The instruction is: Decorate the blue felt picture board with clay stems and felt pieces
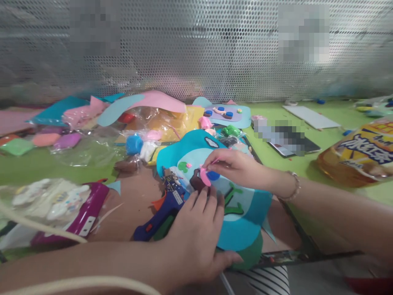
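Note:
A teal felt or foam sheet (247,227) lies in front of me, with a pale blue panel (196,157) carrying green, blue and brown clay shapes. My right hand (235,166) pinches a thin pink stick (217,159) over the panel. Just under those fingertips, a curved pink clay strip (205,178) lies against a dark brown clay piece (195,181). My left hand (199,225) rests with its fingers stretched out on the sheet, fingertips close below the brown piece. Beside it lies a dark blue hot glue gun (167,211).
Clay packets (134,144), clear bags and coloured sheets (159,100) crowd the back left. A purple-edged case (92,205) lies left. To the right are a phone (291,141), a white board (310,116) and a large drink bottle (357,153). A perforated metal panel (196,49) stands behind.

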A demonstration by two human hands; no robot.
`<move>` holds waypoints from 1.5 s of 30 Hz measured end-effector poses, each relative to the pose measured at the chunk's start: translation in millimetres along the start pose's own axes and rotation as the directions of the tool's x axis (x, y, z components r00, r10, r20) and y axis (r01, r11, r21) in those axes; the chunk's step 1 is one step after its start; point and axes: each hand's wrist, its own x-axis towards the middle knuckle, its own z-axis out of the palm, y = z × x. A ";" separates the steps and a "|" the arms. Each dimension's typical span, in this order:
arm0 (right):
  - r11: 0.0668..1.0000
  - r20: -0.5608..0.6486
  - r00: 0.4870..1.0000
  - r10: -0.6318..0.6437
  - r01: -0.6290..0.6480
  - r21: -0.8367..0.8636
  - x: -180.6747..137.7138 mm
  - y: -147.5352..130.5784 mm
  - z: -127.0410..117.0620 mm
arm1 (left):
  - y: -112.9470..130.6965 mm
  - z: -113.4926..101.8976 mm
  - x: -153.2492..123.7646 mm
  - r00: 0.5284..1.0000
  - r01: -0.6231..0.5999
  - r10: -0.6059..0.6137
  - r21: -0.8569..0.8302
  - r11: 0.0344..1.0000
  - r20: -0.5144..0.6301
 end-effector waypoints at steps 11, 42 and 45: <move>0.988 0.022 0.994 -0.105 0.107 -0.109 18.0 16.8 20.5 | 2.1 1.0 -2.6 0.998 0.051 -0.050 -0.019 0.999 0.039; 0.918 -0.319 0.901 0.294 -0.174 0.357 13.8 23.1 -18.0 | -25.5 -11.1 19.2 0.981 0.196 -0.196 0.062 0.979 0.001; 0.937 -0.276 0.921 0.276 -0.194 0.289 12.1 37.1 -24.5 | -26.0 -10.3 19.5 0.981 0.192 -0.192 0.051 0.980 0.008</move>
